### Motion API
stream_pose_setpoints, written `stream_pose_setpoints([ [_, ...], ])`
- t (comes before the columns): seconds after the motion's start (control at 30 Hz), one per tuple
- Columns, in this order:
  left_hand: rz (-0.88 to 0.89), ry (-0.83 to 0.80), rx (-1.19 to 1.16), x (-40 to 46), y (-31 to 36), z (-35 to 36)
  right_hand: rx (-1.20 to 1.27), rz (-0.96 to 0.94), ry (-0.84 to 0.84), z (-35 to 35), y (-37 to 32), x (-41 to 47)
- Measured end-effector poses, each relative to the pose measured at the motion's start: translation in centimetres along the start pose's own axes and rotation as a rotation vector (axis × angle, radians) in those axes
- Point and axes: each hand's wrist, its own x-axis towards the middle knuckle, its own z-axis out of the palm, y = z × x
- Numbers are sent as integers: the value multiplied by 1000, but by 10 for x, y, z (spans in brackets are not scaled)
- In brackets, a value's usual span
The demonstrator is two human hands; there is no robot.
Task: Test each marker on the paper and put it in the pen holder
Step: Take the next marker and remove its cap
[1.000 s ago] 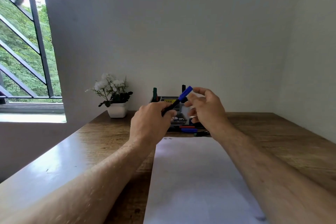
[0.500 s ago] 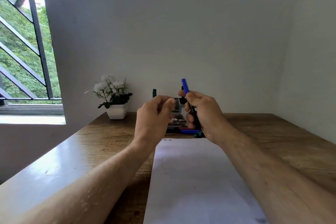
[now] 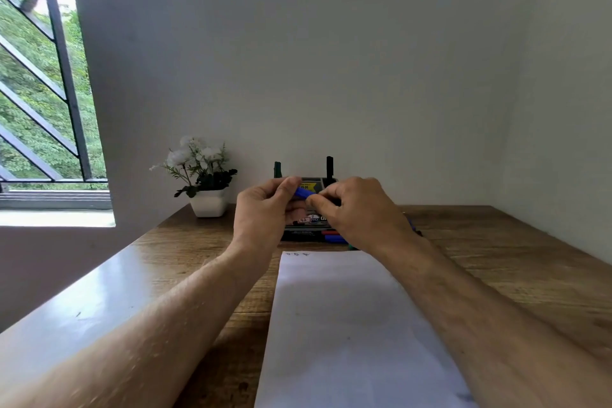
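Both hands are now meeting in front of the pen holder [image 3: 309, 209], where half a second ago the right hand alone was holding the blue-capped marker [image 3: 303, 193] upright. From the left, the left hand [image 3: 265, 212] is pinching the blue cap end while the right hand [image 3: 361, 212] is gripping the mostly hidden barrel. Judging by this, the person is probably uncapping or recapping it above the far edge of the paper [image 3: 344, 325]; which one cannot be told.

Blue-capped marker [image 3: 303, 193] is held level in the air, mostly hidden. White paper [image 3: 347, 325] is laid flat on the desk, small marks at its far edge. Holder [image 3: 311, 205] is stood behind it, two markers upright inside.
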Motion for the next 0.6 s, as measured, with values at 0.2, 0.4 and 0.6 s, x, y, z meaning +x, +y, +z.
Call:
stream_pose_setpoints([
  [0.2, 18, 35, -33, -1, 0, 1, -1, 66, -25, -2, 3, -1],
  [0.4, 26, 216, 47, 4, -11, -3, 37, 212, -51, -2, 16, -3],
  [0.6, -80, 187, 135, -2, -24, 10, 534, 460, -27, 12, 19, -2],
])
